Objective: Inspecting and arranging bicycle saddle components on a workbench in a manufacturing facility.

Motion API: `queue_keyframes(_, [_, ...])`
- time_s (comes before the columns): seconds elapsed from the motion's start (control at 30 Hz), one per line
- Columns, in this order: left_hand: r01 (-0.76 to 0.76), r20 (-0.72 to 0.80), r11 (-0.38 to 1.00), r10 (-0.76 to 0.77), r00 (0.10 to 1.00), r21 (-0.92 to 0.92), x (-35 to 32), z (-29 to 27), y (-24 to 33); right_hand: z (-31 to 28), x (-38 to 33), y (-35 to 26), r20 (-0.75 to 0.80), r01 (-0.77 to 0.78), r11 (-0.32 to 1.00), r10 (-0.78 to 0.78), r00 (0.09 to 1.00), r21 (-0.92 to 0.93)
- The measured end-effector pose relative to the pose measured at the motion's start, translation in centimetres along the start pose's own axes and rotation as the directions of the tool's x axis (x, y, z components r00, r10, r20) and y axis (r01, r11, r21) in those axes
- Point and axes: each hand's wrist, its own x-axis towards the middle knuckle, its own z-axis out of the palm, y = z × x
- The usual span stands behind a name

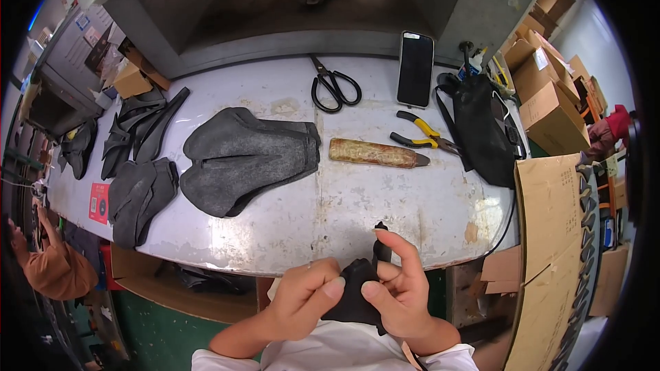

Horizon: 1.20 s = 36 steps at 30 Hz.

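Both hands pinch one soft black piece (354, 302), with the left hand (301, 300) and the right hand (404, 292) closed on it, each thumb pressed close to its fingers. The black piece is in front of the person's white shirt (330, 350), just by the near edge of the white table (385, 206). One thin bit of it sticks up by the right pointing finger. Past the hands lies a tool with a rough, brown handle (371, 153) and a short, dark tip. To its left is a big stack of dark gray pieces (251, 158), and a smaller pile (143, 199) sits beside that, near a red card (99, 203). Farther back are black scissors (335, 89) and a phone (415, 69) with a dark screen. Yellow and black pliers (425, 133) lie near a black bag (481, 124) on the right. At the far left is another person (65, 271) in a brown-orange top.
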Motion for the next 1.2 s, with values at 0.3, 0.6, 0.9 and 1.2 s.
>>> queue_keyframes(0.3, [0.161,-0.034,0.956,-0.175,0.984,-0.246,0.7,0.3,-0.4,0.6,1.0,-0.7,0.082,-0.089,0.970,0.072,0.994,0.226])
queue_keyframes(0.6, [0.019,-0.102,0.998,-0.025,0.995,-0.062,0.5,0.5,-1.3,1.2,1.3,-0.8,-0.054,-0.023,0.964,0.039,0.998,0.265])
queue_keyframes(0.9, [0.047,-0.047,0.982,-0.057,0.997,-0.184,0.6,1.5,-1.5,1.8,1.8,-0.1,-0.229,0.132,0.972,-0.086,0.970,0.194])
queue_keyframes(1.2, [-0.020,-0.166,0.965,-0.024,0.986,-0.263,1.2,0.6,-1.9,1.4,1.5,-0.4,-0.184,0.103,0.970,-0.063,0.981,0.219])
